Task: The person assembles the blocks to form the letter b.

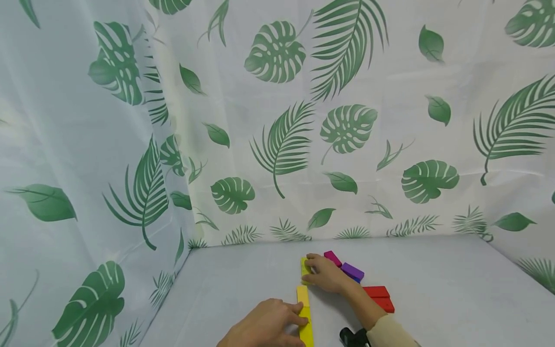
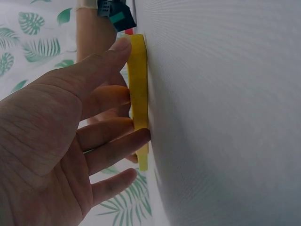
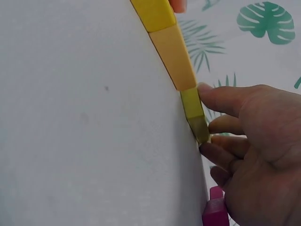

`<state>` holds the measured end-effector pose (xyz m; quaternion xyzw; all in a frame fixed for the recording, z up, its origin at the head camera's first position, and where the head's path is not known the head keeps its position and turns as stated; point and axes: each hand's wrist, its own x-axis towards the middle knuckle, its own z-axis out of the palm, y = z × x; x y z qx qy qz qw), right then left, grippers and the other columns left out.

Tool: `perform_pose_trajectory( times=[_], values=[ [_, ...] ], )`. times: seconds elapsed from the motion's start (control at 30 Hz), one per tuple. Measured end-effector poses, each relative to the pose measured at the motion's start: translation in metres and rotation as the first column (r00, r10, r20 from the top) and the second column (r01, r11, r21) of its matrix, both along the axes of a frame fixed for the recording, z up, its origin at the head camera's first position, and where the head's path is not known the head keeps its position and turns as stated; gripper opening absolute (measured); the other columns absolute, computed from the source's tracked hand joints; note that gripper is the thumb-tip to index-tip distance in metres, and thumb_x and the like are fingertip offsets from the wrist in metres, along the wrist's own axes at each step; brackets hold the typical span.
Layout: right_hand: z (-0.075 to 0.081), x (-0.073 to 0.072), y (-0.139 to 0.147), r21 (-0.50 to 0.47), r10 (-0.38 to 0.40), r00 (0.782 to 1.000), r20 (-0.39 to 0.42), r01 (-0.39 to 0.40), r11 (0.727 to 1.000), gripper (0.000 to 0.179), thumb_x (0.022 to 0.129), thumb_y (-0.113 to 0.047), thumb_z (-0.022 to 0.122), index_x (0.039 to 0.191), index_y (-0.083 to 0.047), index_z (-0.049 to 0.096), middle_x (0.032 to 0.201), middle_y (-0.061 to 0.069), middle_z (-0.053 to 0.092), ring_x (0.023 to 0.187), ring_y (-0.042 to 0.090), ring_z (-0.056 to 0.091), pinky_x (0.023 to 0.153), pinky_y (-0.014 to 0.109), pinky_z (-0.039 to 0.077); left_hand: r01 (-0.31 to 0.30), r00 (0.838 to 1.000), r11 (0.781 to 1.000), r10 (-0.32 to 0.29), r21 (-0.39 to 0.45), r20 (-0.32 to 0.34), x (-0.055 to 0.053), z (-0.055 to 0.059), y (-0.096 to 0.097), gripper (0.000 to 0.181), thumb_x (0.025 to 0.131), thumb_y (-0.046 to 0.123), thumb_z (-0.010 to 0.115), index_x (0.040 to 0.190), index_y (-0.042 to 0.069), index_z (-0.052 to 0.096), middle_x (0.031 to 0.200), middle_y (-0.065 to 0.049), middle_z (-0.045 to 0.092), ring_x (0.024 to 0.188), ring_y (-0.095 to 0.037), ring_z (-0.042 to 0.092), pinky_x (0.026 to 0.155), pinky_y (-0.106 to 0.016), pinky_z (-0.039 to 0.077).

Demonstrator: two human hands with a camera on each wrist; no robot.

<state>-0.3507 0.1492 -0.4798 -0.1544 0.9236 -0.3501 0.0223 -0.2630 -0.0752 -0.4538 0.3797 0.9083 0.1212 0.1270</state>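
Well, from the head, the left hand (image 1: 266, 322) touches yellow blocks (image 1: 306, 333) on the white table (image 1: 217, 279), maybe so they can't slide, and the right hand (image 1: 327, 275) pinches a lime piece (image 1: 303, 265) past them. From the left wrist, the fingers (image 2: 114, 151) look nearly straight; from the right wrist, thumb and fingertips hold the lime piece, likely to line it up with the orange block (image 3: 174, 55).

on the counter (image 1: 234, 274) i see one row of blocks (image 1: 303, 295) running away from me, other blocks (image 1: 376, 292) right of it, cloth (image 1: 390, 82) behind.
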Motion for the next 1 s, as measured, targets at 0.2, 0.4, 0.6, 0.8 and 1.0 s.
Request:
perform_pose_trajectory(
  times=[0.2,0.4,0.6,0.8,1.0],
  values=[
    [0.0012,0.0049,-0.0005,-0.012,0.002,1.0,0.002,-0.002,1.0,0.054,0.094,-0.027,0.078,0.142,-0.006,0.063,0.156,0.013,0.052,0.148,0.04,0.044,0.114,0.06,0.042,0.003,1.0,1.0,-0.003,0.005,0.01,-0.0009,0.0003,-0.001,0.043,0.089,0.055,0.076,0.128,0.038,0.074,0.143,0.014,0.064,0.12,-0.002,0.067,0.098,-0.029,0.057],
    [0.0022,0.0052,-0.0002,-0.009,0.028,1.0,0.001,-0.028,1.0,0.052,0.096,-0.026,0.075,0.142,-0.005,0.063,0.156,0.014,0.052,0.148,0.041,0.044,0.115,0.061,0.04,0.006,1.0,1.0,-0.006,0.013,0.003,-0.0017,-0.0014,-0.001,0.043,0.089,0.055,0.077,0.128,0.038,0.074,0.142,0.014,0.064,0.119,-0.001,0.067,0.098,-0.028,0.057],
    [0.0004,0.0024,0.0011,-0.012,0.054,0.999,0.0,-0.054,0.998,0.051,0.097,-0.026,0.075,0.142,-0.004,0.063,0.156,0.015,0.052,0.148,0.042,0.044,0.114,0.062,0.04,0.01,1.0,1.0,-0.01,0.009,-0.003,-0.0021,-0.0013,-0.0011,0.043,0.089,0.056,0.076,0.128,0.038,0.074,0.142,0.014,0.064,0.118,-0.001,0.067,0.098,-0.028,0.057],
    [-0.0001,0.0032,-0.0004,-0.014,0.055,0.998,0.001,-0.055,0.998,0.051,0.097,-0.026,0.075,0.141,-0.003,0.064,0.156,0.016,0.052,0.148,0.043,0.044,0.114,0.063,0.04,0.03,0.999,1.0,-0.03,0.008,-0.013,-0.0021,-0.0012,-0.0006,0.043,0.089,0.055,0.076,0.127,0.036,0.075,0.141,0.013,0.065,0.119,0.0,0.067,0.097,-0.027,0.057],
    [-0.0002,0.0021,-0.0056,0.023,0.066,0.997,-0.029,-0.065,0.998,0.051,0.097,-0.027,0.075,0.14,-0.003,0.065,0.155,0.017,0.054,0.146,0.043,0.046,0.113,0.064,0.041,0.045,0.999,0.999,-0.044,0.008,-0.029,-0.0028,-0.0011,-0.0013,0.043,0.089,0.054,0.077,0.127,0.036,0.075,0.14,0.013,0.066,0.118,0.0,0.067,0.096,-0.028,0.057]
  ],
)
